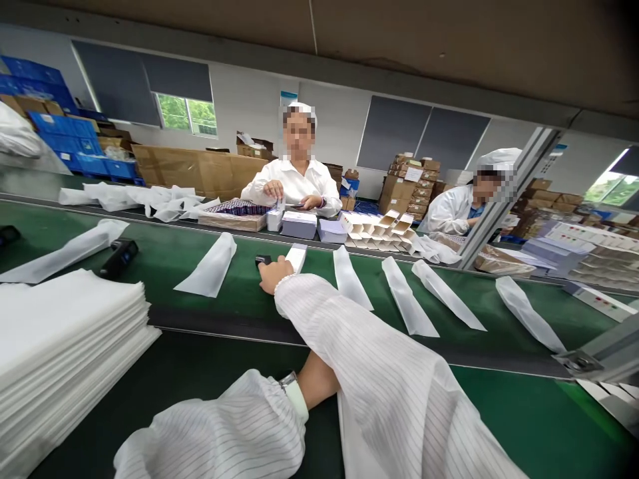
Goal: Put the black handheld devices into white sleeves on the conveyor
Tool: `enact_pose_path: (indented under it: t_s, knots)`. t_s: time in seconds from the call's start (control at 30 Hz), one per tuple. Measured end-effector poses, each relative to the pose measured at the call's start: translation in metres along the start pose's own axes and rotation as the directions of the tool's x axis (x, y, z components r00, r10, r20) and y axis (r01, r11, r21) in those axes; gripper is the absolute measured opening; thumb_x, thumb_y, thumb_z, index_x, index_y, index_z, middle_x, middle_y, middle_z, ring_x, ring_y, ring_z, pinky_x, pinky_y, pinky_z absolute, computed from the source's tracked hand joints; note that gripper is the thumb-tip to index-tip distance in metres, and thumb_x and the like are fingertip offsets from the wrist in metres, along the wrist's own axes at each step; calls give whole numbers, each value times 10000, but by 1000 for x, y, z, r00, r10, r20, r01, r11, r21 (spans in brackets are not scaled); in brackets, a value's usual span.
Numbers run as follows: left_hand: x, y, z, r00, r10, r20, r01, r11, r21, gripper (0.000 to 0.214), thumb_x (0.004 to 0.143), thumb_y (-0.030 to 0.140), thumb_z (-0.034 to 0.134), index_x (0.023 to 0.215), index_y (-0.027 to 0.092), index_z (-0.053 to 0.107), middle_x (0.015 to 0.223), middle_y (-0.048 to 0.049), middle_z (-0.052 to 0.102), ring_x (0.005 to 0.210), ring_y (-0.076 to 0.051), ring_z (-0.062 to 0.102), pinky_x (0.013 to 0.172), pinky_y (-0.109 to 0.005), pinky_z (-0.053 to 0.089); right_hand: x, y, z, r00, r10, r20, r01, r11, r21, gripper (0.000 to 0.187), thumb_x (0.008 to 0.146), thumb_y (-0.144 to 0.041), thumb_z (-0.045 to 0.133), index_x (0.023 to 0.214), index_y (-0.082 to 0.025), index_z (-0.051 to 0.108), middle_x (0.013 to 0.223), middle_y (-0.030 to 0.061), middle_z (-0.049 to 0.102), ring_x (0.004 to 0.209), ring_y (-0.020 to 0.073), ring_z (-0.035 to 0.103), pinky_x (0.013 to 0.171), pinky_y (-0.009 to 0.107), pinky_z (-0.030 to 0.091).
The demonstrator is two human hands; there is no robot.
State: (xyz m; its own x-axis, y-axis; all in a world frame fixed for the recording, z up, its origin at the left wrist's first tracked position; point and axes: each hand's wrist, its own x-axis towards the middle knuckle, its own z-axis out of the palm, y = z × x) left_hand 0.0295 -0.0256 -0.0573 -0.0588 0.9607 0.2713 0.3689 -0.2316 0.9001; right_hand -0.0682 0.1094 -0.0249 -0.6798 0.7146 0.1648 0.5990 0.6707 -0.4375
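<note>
My right hand [274,274] reaches across to the green conveyor belt, its fingers closed on a small black device [261,260]. Just beyond the hand stands or lies a white carton [296,257], partly covered by it. My left hand [319,382] shows only at the wrist and back; the right sleeve crosses over it and hides the fingers. Under that sleeve, the edge of a white sheet [342,432] shows on the near green surface. Wrapped white sleeves, such as one wrapped piece [210,267] to the left and another wrapped piece [352,276] to the right, lie on the belt.
A tall stack of white sheets [70,339] stands at the left. Another black device [120,258] lies on the belt. Across it, two co-workers sit behind open cartons [377,228] and purple-grey boxes [298,225]. A metal post [509,196] rises at the right.
</note>
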Motion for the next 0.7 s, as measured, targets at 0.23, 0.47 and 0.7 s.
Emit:
enact_pose_path:
  t_s: [0.23,0.47,0.7]
  knots:
    - [3,12,-5,986,53,159,-78,984,158,137,668,315,554,762,225,599,801,-4,634,796,-218,549,786,-385,367,-47,54,-49,940,321,-117,-207,809,550,514,607,-310,580,1089,-250,413,825,8,573,751,176,549,685,323,411]
    - [5,11,-10,979,42,201,-95,959,266,186,672,384,530,665,203,572,692,21,585,699,-160,528,657,-267,367,-171,159,-93,884,455,-102,15,191,982,832,524,-240,670,1211,-322,208,783,-22,608,686,165,591,564,285,443]
    - [7,10,-14,980,82,179,-135,941,310,217,710,400,502,674,210,600,747,-6,584,718,-161,528,612,-257,386,-216,186,-99,870,489,-56,59,9,998,811,553,-117,649,1157,-385,179,837,-33,606,742,162,614,663,355,468]
